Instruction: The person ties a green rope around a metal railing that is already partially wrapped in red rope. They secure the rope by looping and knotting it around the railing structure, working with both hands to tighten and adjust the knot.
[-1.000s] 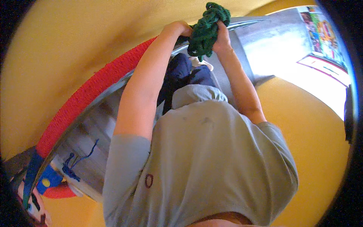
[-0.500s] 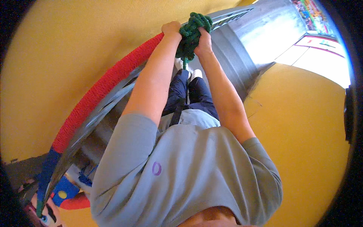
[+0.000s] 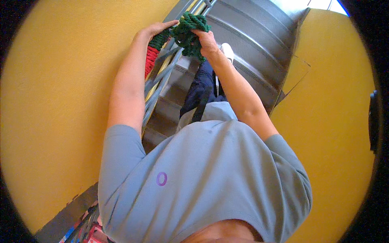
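A thick bundle of looped green rope (image 3: 187,34) hangs beside the handrail, with my right hand (image 3: 207,42) closed on its right side. My left hand (image 3: 157,29) reaches over the handrail, its visible fingers stretched out toward the bundle. Just below that hand, green rope is wound round the rail in tight turns (image 3: 160,39). Red rope wrapping (image 3: 151,60) covers the stretch of rail nearer to me. My left forearm hides part of the wrapped rail, and the underside of my left hand is out of sight.
Grey stairs (image 3: 247,30) with ridged edges lie under my feet; one white shoe (image 3: 227,52) shows. Metal railing bars (image 3: 162,83) run along the left. Yellow walls (image 3: 60,101) stand on both sides, the right one cracked near the stairs.
My view has turned, with more stairs visible. The left hand went from closed to stretched fingers over the rail. My right hand and the rope bundle shifted slightly left in view.
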The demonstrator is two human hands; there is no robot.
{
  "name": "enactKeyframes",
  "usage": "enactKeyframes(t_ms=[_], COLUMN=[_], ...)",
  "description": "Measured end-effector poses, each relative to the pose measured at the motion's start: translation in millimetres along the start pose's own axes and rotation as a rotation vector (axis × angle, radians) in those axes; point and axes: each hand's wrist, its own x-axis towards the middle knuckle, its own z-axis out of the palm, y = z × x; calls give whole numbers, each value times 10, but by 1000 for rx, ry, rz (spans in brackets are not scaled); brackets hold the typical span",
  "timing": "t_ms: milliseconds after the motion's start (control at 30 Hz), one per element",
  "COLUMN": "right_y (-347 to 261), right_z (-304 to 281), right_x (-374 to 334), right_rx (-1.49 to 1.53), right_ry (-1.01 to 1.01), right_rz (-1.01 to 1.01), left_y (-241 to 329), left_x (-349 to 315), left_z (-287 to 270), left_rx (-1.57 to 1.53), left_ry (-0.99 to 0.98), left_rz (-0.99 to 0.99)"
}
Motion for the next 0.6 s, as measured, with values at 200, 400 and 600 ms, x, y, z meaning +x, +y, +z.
enactKeyframes(t_ms=[200,400,600], right_y=[280,612,742], right_z=[-291,-498,-478], right_x=[34,476,492], right_rx=[-96,-604,-898], right_ry=[34,132,182], right_rz=[50,-252,-403], left_y=[28,-34,-80], left_x=[-92,-165,-357], left_z=[27,37,90], left_rx=[195,84,-111], left_ry=[134,91,69], left_rz=[-76,68,187])
